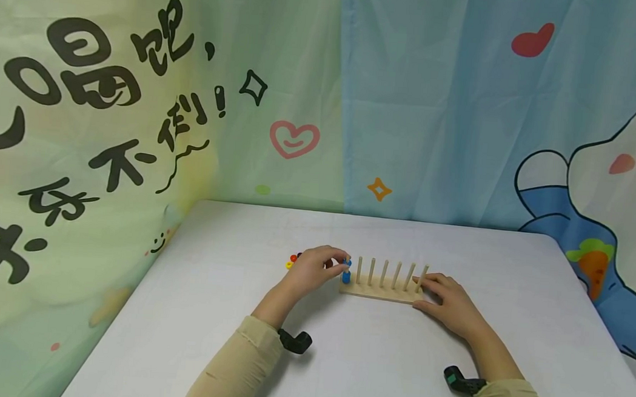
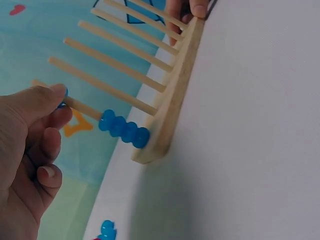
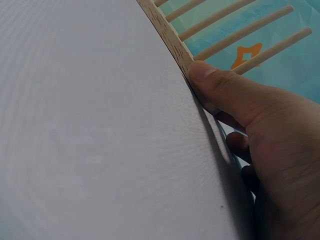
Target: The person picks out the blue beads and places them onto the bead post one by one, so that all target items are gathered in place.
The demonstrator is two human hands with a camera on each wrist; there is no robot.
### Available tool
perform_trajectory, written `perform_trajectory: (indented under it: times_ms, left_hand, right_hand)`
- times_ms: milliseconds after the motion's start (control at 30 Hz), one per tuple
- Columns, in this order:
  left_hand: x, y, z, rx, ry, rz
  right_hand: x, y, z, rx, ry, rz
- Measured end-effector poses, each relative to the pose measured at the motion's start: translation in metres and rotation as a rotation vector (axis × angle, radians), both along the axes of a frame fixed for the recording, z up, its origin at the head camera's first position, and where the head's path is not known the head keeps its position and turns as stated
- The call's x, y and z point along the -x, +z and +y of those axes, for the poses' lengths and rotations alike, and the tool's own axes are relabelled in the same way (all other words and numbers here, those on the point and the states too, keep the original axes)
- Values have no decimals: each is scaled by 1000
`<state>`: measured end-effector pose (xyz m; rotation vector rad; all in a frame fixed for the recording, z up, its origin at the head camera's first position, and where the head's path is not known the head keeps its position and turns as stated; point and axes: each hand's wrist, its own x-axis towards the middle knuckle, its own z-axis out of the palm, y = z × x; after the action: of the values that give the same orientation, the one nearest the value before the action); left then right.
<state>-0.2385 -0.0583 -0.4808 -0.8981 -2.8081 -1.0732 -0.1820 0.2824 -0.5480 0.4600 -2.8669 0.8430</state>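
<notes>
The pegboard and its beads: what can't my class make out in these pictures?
Head view: number of loose beads, partly hidden by the left hand.
Left wrist view: full shape of the held blue bead, covered by the fingers.
Right wrist view: far end of the pegboard, cut off by the picture's top edge.

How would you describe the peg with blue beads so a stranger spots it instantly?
On the white table stands a wooden base holding a row of pegs. Go to its end by the left hand. The end peg there is the only one threaded with blue beads.
</notes>
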Motion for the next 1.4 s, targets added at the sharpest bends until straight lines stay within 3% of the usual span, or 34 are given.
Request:
perform_trajectory:
  times_ms: [333, 933, 1133, 1400]
  left_hand:
    - [5, -20, 2, 23, 16, -8]
    - [-4, -36, -5, -19, 58, -68]
    - [-7, -41, -21, -9, 148, -74]
    - [-5, -51, -46, -9, 321, 3]
  right_hand:
    - [0, -1, 0, 0, 6, 6]
    - [1, -2, -1, 1, 4, 0]
    - [1, -2, -1, 1, 3, -20]
    - [1, 0, -1, 0, 9, -26]
